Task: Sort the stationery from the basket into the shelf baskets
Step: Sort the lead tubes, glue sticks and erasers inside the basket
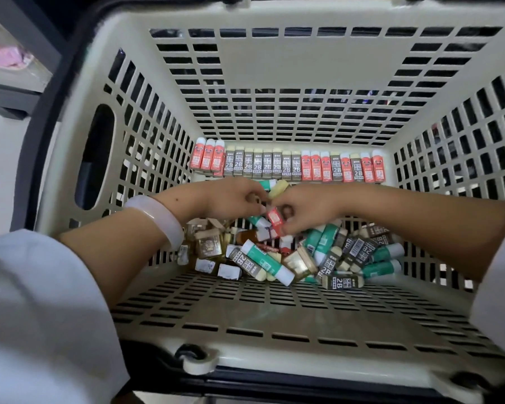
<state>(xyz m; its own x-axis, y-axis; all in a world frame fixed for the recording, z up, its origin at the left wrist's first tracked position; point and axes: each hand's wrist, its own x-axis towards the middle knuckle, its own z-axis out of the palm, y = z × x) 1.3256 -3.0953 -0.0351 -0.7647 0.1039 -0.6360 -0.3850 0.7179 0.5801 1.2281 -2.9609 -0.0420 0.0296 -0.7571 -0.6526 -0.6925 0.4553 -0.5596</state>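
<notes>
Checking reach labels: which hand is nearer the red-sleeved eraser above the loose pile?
Right. The right hand pinches the red-sleeved eraser; the left hand sits just left of it.

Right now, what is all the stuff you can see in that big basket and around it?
basket: one, cream plastic with slots, fills the view.
row of erasers: about twenty, red and grey 2B sleeves, lined up along the far wall.
loose pile of erasers: too many to count, green, grey, brown and white, jumbled on the near floor of the basket.
red eraser: one, held above the pile.
bracelet: one, pale pink, on the left wrist.
white sleeves: two, at the lower corners.
left hand: curled over the pile, next to the right hand.
right hand: fingers pinch the red eraser.
</notes>
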